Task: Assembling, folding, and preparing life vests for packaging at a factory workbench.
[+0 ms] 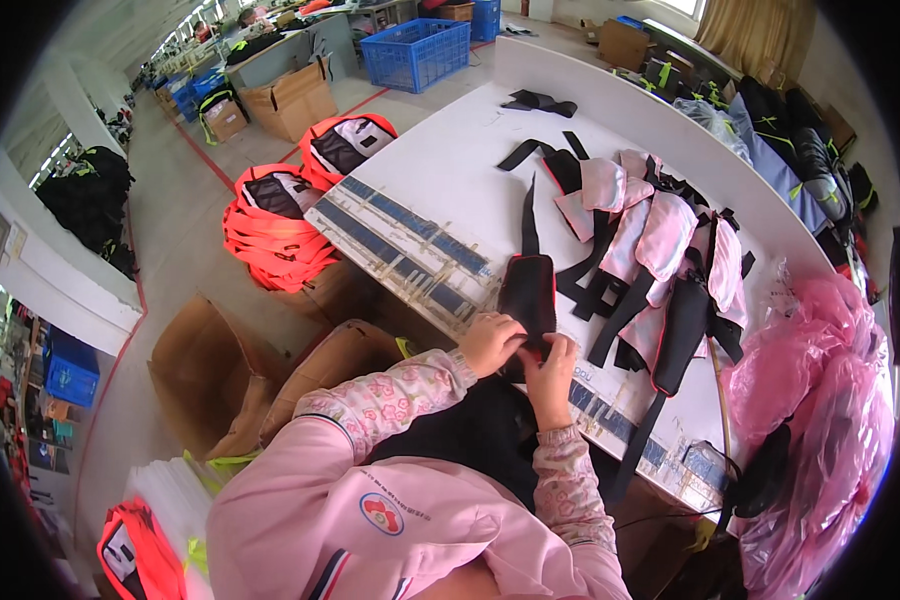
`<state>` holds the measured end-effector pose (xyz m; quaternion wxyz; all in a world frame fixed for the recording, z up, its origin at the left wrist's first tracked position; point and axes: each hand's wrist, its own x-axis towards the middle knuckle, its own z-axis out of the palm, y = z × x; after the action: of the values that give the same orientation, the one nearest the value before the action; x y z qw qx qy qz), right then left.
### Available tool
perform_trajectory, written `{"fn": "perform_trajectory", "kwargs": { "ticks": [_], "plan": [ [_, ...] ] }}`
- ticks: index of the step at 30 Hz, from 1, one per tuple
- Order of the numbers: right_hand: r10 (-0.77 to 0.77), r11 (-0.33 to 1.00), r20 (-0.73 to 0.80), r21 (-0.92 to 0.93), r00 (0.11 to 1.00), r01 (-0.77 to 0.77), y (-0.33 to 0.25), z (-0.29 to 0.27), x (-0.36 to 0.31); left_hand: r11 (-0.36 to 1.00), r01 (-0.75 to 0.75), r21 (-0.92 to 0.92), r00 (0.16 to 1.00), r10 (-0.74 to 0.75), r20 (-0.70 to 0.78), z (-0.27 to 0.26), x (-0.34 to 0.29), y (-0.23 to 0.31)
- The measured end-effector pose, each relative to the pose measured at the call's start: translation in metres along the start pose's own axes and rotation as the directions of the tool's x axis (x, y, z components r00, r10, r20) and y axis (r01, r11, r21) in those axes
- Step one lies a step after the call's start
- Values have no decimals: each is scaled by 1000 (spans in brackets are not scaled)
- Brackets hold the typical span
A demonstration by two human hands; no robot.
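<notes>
A black padded strap (528,292) with red edging lies at the front edge of the white table (440,150), its flat webbing tail stretching away from me. My left hand (492,343) grips its near end from the left, fingers curled over it. From the right, my right hand (550,372) pinches the same end, thumb and fingers close to the left hand's fingertips. What exactly lies between the fingertips is hidden. To the right is a heap of pink shiny padded straps (663,236) mixed with black webbing. Another black padded strap with red edging lies on that heap's near side.
Pink plastic bags (805,370) bulge over the table's right end. Left of the table, orange-red bags (270,225) are stacked beside open cardboard boxes (210,375). A raised white board (660,105) borders the far side. A blue crate (415,55) stands on the floor beyond.
</notes>
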<state>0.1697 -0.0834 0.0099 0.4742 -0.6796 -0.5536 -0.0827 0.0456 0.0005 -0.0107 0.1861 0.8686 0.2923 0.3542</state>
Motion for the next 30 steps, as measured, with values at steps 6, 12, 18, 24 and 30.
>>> {"fn": "perform_trajectory", "kwargs": {
  "ticks": [6,12,18,24,30],
  "plan": [
    [461,644,297,536,836,-546,12,0,5,995,-2,-103,998,-5,-60,-2,5,18],
    [516,284,268,842,813,-458,0,-10,11,783,394,-480,908,-411,75,8,-11,17],
    [401,563,189,721,897,-403,-11,-17,5,47,415,-909,766,-557,321,5,-3,29],
    [374,647,26,708,927,-281,-13,-35,16,-326,482,-813,677,-451,582,-42,29,75],
    [466,20,359,910,809,-415,1,-46,28,-511,423,-748,802,-172,571,-30,27,66]
  ]
}}
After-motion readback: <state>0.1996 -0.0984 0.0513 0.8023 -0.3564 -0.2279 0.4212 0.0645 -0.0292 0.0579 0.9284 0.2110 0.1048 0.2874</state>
